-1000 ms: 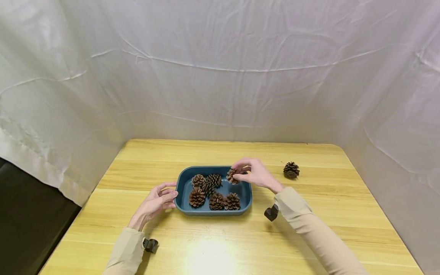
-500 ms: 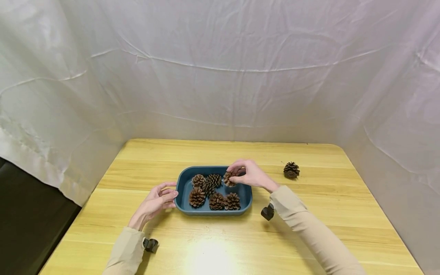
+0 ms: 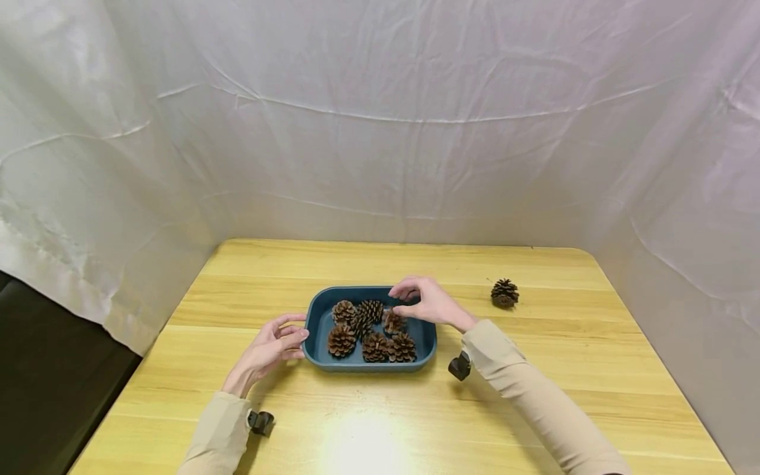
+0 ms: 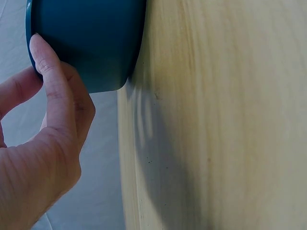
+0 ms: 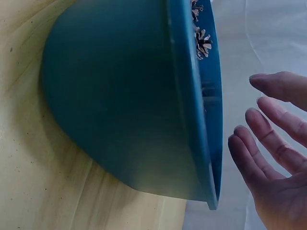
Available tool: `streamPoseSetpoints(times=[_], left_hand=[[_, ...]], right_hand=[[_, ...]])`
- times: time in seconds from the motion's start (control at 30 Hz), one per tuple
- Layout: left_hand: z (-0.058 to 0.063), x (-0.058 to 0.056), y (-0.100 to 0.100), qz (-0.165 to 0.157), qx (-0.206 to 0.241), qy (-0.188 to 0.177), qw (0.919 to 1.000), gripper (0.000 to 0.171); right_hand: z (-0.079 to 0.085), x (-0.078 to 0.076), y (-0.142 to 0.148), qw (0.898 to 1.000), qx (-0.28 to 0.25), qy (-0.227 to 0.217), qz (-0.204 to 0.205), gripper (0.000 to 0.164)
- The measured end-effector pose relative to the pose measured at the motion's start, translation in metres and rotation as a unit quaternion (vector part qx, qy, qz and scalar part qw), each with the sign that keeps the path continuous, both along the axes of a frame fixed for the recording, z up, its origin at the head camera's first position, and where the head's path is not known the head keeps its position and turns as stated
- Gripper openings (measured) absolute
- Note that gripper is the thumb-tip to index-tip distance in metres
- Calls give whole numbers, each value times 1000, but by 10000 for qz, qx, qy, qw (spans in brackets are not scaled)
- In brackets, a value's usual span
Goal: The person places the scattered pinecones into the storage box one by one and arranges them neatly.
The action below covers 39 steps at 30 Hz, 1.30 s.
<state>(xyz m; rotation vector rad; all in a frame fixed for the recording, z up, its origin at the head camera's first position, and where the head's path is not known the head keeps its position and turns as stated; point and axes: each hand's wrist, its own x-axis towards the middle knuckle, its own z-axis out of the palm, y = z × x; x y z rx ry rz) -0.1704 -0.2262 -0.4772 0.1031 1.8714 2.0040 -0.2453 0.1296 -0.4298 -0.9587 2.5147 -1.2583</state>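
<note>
A deep blue rectangular container (image 3: 369,367) with rounded corners stands on the table, with several brown pine cones (image 3: 341,341) inside. At its left end my left hand (image 3: 267,349) holds the rim; in the left wrist view the thumb (image 4: 57,91) lies against the outer wall. Over the right back part of the container hovers my right hand (image 3: 430,303), its fingers spread apart with nothing between them in the right wrist view. Just below its thumb sits a pine cone (image 3: 394,322) among the others.
One more pine cone (image 3: 505,293) lies on the wooden table (image 3: 534,396) to the right of the container. Pale cloth (image 3: 404,132) hangs behind and at both sides of the table. A dark surface (image 3: 53,382) shows at the left.
My right hand has moved a little left and let go of a pine cone, which now rests lower in the container beside the others. My left hand has stayed at the rim.
</note>
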Motion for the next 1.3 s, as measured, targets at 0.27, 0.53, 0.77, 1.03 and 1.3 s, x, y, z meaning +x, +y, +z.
streamPoseSetpoints(times=[0.27,0.53,0.77,1.03,1.3], left_hand=[[0,0,0,-5,-2,-6,10000,55],[0,1,0,2,-11,-37,10000,56],[0,1,1,-16,7,-27,10000,57],[-1,1,1,-32,72,26,10000,55],[-1,1,0,-37,104,22,9999,53]], right_hand=[[0,2,3,9995,-270,72,-132,29],[-5,7,12,9965,-663,77,-504,27],[-18,12,26,9860,-1352,148,-960,27],[-30,15,47,9706,-1842,272,-1527,25],[-42,16,60,9534,-2278,443,-1929,25]])
